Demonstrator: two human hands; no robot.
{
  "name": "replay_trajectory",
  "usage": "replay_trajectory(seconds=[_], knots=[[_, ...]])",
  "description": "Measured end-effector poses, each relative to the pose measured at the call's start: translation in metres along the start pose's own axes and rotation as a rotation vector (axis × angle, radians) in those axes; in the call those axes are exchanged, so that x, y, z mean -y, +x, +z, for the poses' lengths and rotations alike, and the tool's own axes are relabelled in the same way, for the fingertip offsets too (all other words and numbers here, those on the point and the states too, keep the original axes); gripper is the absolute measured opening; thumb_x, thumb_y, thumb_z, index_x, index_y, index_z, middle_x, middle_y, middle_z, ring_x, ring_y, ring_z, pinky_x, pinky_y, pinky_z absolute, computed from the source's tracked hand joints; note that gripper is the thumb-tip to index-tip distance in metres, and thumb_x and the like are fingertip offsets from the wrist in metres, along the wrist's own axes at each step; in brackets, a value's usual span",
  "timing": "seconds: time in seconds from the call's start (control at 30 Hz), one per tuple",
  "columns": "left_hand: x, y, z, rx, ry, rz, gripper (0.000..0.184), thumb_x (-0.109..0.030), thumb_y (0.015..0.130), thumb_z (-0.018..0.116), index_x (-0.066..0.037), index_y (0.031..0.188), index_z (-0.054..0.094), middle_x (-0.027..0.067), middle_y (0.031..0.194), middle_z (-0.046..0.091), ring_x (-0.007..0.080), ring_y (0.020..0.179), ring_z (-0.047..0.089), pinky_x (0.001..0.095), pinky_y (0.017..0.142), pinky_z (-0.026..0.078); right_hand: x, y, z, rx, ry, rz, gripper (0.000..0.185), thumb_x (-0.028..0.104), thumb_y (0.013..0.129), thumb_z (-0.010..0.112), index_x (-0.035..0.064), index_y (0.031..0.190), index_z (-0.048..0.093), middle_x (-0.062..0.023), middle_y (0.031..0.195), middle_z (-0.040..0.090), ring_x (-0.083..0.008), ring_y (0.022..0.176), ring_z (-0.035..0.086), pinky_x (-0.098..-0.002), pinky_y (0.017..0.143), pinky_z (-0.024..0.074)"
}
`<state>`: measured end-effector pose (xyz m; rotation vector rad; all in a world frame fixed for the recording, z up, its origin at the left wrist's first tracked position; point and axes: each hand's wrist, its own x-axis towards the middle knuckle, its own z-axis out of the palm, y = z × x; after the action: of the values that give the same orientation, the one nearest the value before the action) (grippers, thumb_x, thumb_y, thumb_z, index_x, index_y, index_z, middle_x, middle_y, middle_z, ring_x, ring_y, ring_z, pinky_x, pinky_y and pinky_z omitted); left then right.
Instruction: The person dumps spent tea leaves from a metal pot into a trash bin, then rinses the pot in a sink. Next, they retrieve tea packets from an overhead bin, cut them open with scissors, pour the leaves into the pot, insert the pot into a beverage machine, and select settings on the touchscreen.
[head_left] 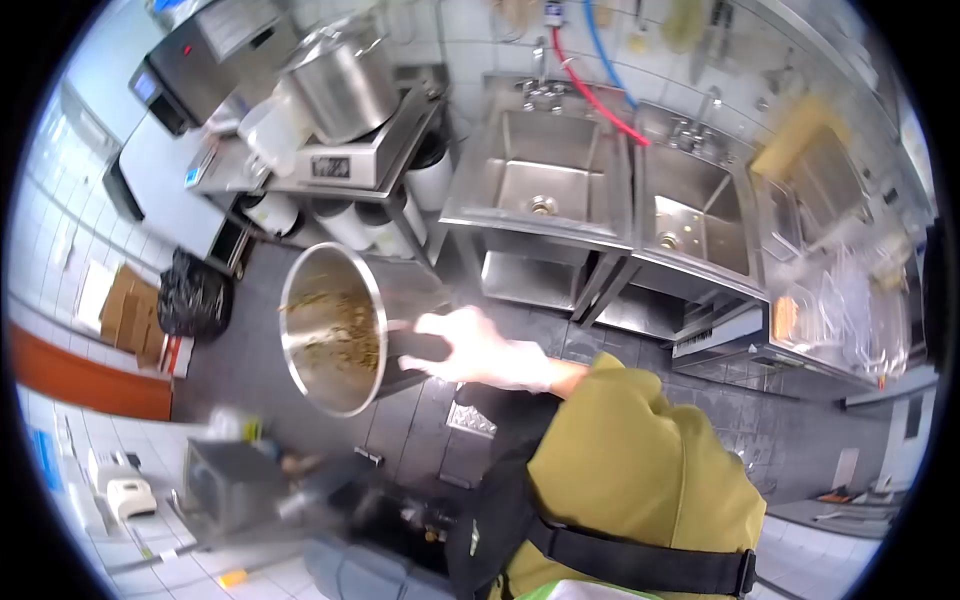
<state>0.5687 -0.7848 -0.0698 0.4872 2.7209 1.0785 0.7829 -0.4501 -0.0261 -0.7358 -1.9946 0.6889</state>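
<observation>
My right hand (465,345) wears a thin, whitish see-through glove and reaches leftward from an olive sleeve. Its fingers are closed at the side of a large stainless steel pot (305,372), apparently round a handle that the hand partly covers. The pot is tipped so that its wide mouth faces the camera, held above the dark tiled floor. Loose brownish-green chopped food (345,330) lies inside, spread along the wall and bottom. I cannot see my left hand.
Two steel sinks (515,185) stand along the wall. A stock pot (340,85) sits on a steel appliance (345,165) at upper left. Plastic containers (840,310) crowd the right counter. A black rubbish bag (193,295) and cardboard (130,310) lie left. The lower left is blurred.
</observation>
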Motion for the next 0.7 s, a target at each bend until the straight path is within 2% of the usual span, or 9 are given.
replay_trajectory(seconds=[0.1,0.13,0.2,0.43,0.5,0.57,0.6,0.63,0.7], knots=[[0.004,-0.019,0.026,0.181,0.136,0.114,0.045,-0.034,0.096,0.042,0.0,0.123,0.055,0.0171,0.122,0.059,0.0259,0.116,0.054,0.0376,0.1,0.04,-0.005,-0.092,-0.084,-0.134,0.035,0.401,0.031,0.033,0.077,0.076,0.0096,0.093,0.063,-0.0107,0.057,0.061,-0.0217,0.049,0.062,-0.0358,0.051,0.0506],[-0.043,0.023,0.031,0.252,0.23,0.131,0.045,-0.033,0.096,0.043,0.0,0.123,0.055,0.0173,0.122,0.06,0.0261,0.116,0.055,0.0378,0.1,0.04,-0.013,-0.011,-0.09,-0.175,0.018,0.509,0.03,0.032,0.077,0.075,0.0093,0.092,0.063,-0.0103,0.059,0.062,-0.0211,0.051,0.063,-0.0353,0.052,0.0512],[-0.054,0.02,0.049,0.36,0.343,0.198,0.045,-0.033,0.096,0.043,0.0,0.123,0.056,0.0177,0.121,0.06,0.0264,0.115,0.055,0.0381,0.099,0.041,-0.013,-0.064,-0.141,-0.28,-0.034,0.675,0.028,0.029,0.077,0.075,0.0086,0.091,0.062,-0.0094,0.063,0.065,-0.0197,0.055,0.065,-0.0344,0.055,0.0524],[-0.112,-0.003,0.1,0.577,0.782,0.286,0.044,-0.032,0.095,0.044,0.0,0.121,0.056,0.019,0.118,0.061,0.0275,0.112,0.057,0.039,0.097,0.042,-0.049,-0.136,-0.265,-0.644,-0.167,0.868,0.031,0.031,0.072,0.078,0.0066,0.087,0.065,-0.0127,0.073,0.068,-0.0247,0.072,0.069,-0.0352,0.067,0.0538],[-0.153,-0.016,0.131,0.61,0.893,0.31,0.044,-0.032,0.094,0.044,0.0,0.121,0.057,0.0194,0.117,0.062,0.0278,0.111,0.058,0.0393,0.096,0.043,-0.061,-0.151,-0.311,-0.752,-0.122,0.921,0.027,0.025,0.072,0.078,0.0049,0.085,0.066,-0.0098,0.074,0.068,-0.0165,0.07,0.067,-0.031,0.065,0.0523],[-0.185,-0.001,0.188,0.586,0.838,0.563,0.038,-0.026,0.09,0.049,-0.002,0.117,0.059,0.0226,0.108,0.064,0.0305,0.102,0.062,0.0414,0.087,0.048,-0.083,-0.169,-0.352,-0.924,-0.039,0.86,0.022,0.021,0.075,0.076,0.003,0.082,0.065,-0.0035,0.068,0.065,-0.0101,0.062,0.059,-0.0277,0.058,0.0482],[-0.255,-0.046,0.213,0.586,0.63,0.518,0.033,-0.021,0.088,0.051,-0.005,0.115,0.062,0.0209,0.107,0.065,0.0298,0.1,0.064,0.0394,0.086,0.049,-0.101,-0.179,-0.373,-1.014,0.005,0.755,0.016,0.016,0.08,0.072,0.0019,0.079,0.063,0.0009,0.063,0.059,-0.0067,0.056,0.052,-0.0253,0.052,0.0432],[-0.282,-0.053,0.251,0.555,0.524,0.742,0.032,-0.018,0.087,0.051,-0.007,0.115,0.063,0.018,0.105,0.067,0.0283,0.097,0.065,0.0368,0.084,0.05,-0.1,-0.174,-0.404,-1.077,0.174,0.872,0.012,0.011,0.082,0.068,0.0016,0.078,0.062,0.0021,0.06,0.055,-0.0048,0.054,0.049,-0.0231,0.05,0.0401],[-0.385,-0.124,0.309,0.671,0.267,0.892,0.031,-0.017,0.084,0.056,-0.009,0.112,0.065,0.0146,0.101,0.069,0.0269,0.093,0.067,0.0353,0.082,0.051,-0.151,-0.191,-0.453,-1.107,0.312,0.82,0.012,0.011,0.083,0.067,0.0013,0.078,0.061,0.002,0.06,0.054,-0.0036,0.055,0.049,-0.0212,0.05,0.0396]])
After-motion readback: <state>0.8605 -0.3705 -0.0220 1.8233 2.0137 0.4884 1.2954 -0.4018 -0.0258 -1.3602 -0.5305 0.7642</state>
